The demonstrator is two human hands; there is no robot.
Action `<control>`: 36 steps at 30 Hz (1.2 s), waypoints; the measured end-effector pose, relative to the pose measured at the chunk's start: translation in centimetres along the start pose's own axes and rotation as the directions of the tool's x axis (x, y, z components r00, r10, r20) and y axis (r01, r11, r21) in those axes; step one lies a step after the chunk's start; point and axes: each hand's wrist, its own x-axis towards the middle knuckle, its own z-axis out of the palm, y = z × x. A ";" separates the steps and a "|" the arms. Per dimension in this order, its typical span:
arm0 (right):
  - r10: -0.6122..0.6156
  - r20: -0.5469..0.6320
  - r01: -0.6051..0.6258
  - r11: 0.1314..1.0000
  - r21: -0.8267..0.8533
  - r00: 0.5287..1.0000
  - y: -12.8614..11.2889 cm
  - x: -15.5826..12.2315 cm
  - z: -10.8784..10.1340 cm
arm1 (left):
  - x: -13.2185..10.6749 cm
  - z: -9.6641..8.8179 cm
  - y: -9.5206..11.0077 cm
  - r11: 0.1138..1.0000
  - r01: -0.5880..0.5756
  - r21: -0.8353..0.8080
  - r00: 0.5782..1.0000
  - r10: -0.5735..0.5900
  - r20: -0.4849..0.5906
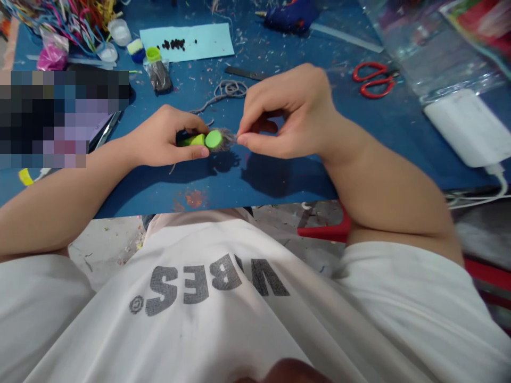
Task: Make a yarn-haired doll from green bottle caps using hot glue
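Note:
Near the front of the blue table, my left hand [171, 137] is closed around a small bright green piece [214, 139] with a flat round end and grey fuzzy fibres [227, 139] around it. Just to the right, my right hand [287, 119] pinches the tips of those fibres between thumb and forefinger. Behind both hands a loose tangle of grey yarn [230, 89] lies on the table, with a strand running toward my left hand. Its fingers hide part of the green piece.
Red-handled scissors [375, 80] lie to the right, near a white power bank [469, 126] with a cable. Behind are a dark metal strip [244, 72], a blue glue gun [289, 16] and a light blue card [211, 42] with small black bits. Colourful pipe cleaners [75, 24] pile up at back left.

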 end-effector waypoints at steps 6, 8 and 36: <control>0.119 0.061 -0.117 0.992 -0.046 0.991 0.5 -0.4 0.9 | -0.1 0.2 -0.1 1.000 -0.006 -0.018 0.999 0.005 -0.034; 0.142 0.065 -0.138 0.989 -0.055 0.988 0.8 -0.4 1.2 | 0.0 0.2 -0.1 1.000 0.003 -0.022 0.999 -0.003 -0.034; 0.298 0.001 -0.295 0.944 0.148 0.954 2.4 -1.0 2.5 | -0.1 0.8 -0.1 1.000 0.001 -0.028 0.995 -0.004 -0.095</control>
